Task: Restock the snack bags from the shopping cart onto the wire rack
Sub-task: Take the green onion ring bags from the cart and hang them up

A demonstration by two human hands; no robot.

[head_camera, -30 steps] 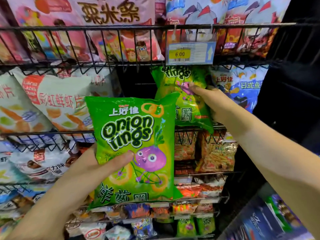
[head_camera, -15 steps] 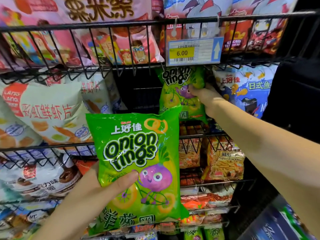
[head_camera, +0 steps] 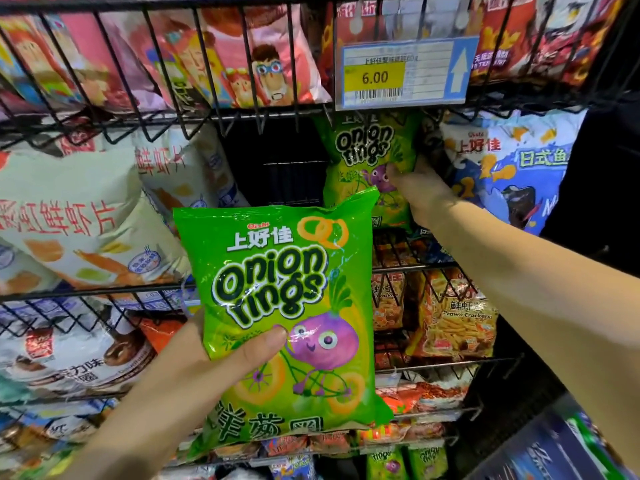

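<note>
My left hand (head_camera: 221,355) grips a green Onion Rings bag (head_camera: 287,292) by its lower left side, thumb across the front, upright in front of the black wire rack (head_camera: 104,292). My right hand (head_camera: 412,188) reaches into the second shelf and holds a second green Onion Rings bag (head_camera: 367,147), standing upright deep in that shelf, under the price tag (head_camera: 405,72). A dark empty gap (head_camera: 280,164) lies just left of that bag.
Cream shrimp-chip bags (head_camera: 79,216) fill the shelf's left side and a blue fish-snack bag (head_camera: 512,168) stands at its right. Pink and red bags sit on the shelf above, prawn crackers (head_camera: 457,320) below. A blue pack (head_camera: 554,452) shows at the bottom right.
My right hand has pushed its green bag deeper and more upright into the second shelf. The view has moved closer to the rack; my left hand still holds its bag.
</note>
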